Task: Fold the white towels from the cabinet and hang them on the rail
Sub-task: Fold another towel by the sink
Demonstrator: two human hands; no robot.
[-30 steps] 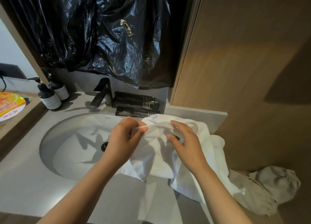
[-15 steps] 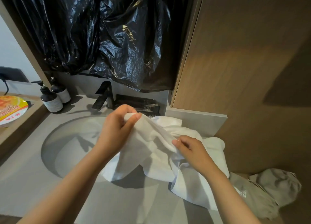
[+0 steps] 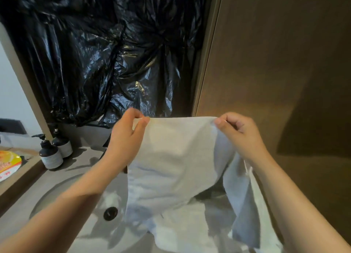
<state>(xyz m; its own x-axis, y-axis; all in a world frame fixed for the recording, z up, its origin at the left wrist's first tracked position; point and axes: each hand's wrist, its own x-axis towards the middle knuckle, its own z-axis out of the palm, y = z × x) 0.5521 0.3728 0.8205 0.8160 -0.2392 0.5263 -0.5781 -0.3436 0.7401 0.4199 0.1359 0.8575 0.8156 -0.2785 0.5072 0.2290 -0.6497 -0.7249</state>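
A white towel [image 3: 176, 157] hangs stretched between both hands above the counter, its top edge level. My left hand [image 3: 129, 136] pinches the towel's upper left corner between thumb and fingers. My right hand [image 3: 239, 134] pinches the upper right corner. The lower part of the towel drapes down in folds over the sink's right side and onto more white cloth [image 3: 182, 231] lying on the counter. No rail and no cabinet interior are in sight.
A round sink [image 3: 62, 199] with a dark drain [image 3: 110, 213] lies below left. Two pump bottles [image 3: 50, 153] stand at the back left by a colourful lid [image 3: 9, 163]. Black plastic sheeting [image 3: 98, 53] hangs behind; a wooden panel [image 3: 275, 72] is at right.
Both hands have lifted the towel off the counter and drawn apart, spreading its top edge taut. The view has tilted upward, so the faucet is now hidden behind hand and towel.
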